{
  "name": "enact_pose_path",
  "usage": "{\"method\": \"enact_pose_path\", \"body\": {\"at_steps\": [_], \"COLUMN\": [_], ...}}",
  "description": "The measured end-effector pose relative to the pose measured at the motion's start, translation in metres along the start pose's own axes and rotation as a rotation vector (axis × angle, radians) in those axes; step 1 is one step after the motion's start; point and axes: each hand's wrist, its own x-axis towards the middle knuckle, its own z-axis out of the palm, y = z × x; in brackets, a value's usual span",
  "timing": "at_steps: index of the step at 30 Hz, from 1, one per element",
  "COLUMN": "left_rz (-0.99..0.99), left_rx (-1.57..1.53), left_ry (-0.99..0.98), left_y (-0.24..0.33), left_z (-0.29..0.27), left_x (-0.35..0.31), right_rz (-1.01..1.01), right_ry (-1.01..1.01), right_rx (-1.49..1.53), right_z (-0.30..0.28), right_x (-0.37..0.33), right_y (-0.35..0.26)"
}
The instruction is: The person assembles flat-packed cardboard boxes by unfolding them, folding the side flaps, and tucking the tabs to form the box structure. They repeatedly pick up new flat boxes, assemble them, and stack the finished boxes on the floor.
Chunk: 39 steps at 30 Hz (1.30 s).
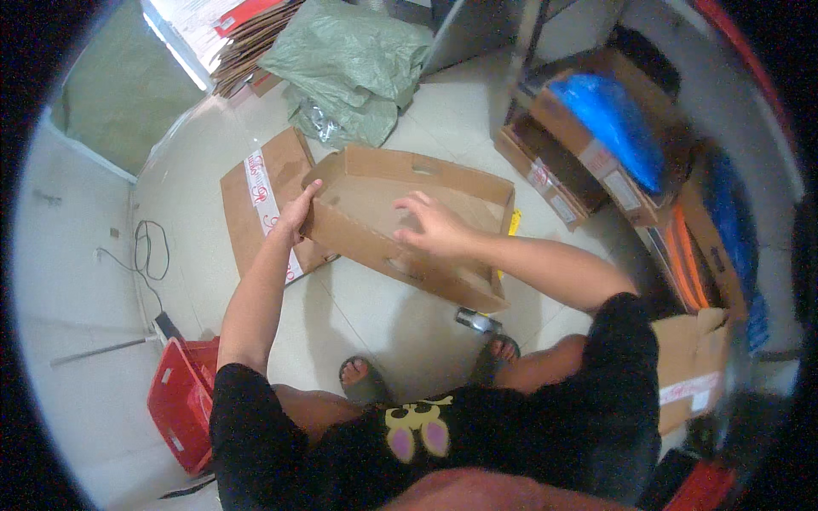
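Observation:
A shallow open cardboard box (464,187) is held tilted above the floor in front of me. It has a cut-out handle slot in its far wall. My left hand (298,211) grips its left end, with the thumb on the rim. Over the near wall reaches my right hand (433,226), its fingers apart and slightly bent above the inside of the box; I cannot tell whether they touch it. Partly behind the box, a flat piece of cardboard (240,204) with white printed tape lies on the floor.
A silver-and-black object (479,321) lies near my right foot. Red crates (181,400) stand at the left. A green plastic sack (345,64) and a cardboard stack (256,47) are at the back. Cardboard boxes, one holding blue plastic (613,128), line the right side.

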Motion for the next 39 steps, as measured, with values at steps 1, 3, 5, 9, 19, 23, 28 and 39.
{"method": "enact_pose_path", "body": {"at_steps": [1,3,5,9,19,23,28,39], "left_rz": [0.006,0.022,0.073,0.208,0.287,0.29,0.267,0.326], "left_rx": [-0.04,-0.108,-0.171,-0.189,-0.099,-0.009,-0.054,0.031], "left_ry": [-0.04,-0.117,-0.125,-0.1,-0.11,-0.198,-0.139,-0.256], "left_y": [-0.011,-0.022,-0.026,-0.023,0.0,-0.003,-0.023,-0.015], "left_z": [-0.003,-0.011,-0.026,-0.07,-0.094,-0.083,-0.072,-0.038], "left_x": [0.012,0.026,0.021,-0.026,-0.107,-0.108,-0.085,-0.045], "right_rz": [0.126,0.195,0.114,0.132,0.19,0.238,0.294,0.701], "right_ry": [-0.046,-0.197,-0.491,-0.106,0.039,-0.083,0.027,0.001], "right_rx": [-0.028,-0.003,0.077,-0.107,-0.983,-0.89,-0.686,-0.268], "right_z": [0.015,0.039,0.054,0.011,0.016,0.045,0.058,0.033], "right_x": [0.006,0.005,-0.004,-0.005,0.023,0.004,-0.031,-0.022], "right_y": [0.01,0.024,0.032,0.057,0.104,0.104,0.108,0.148]}}
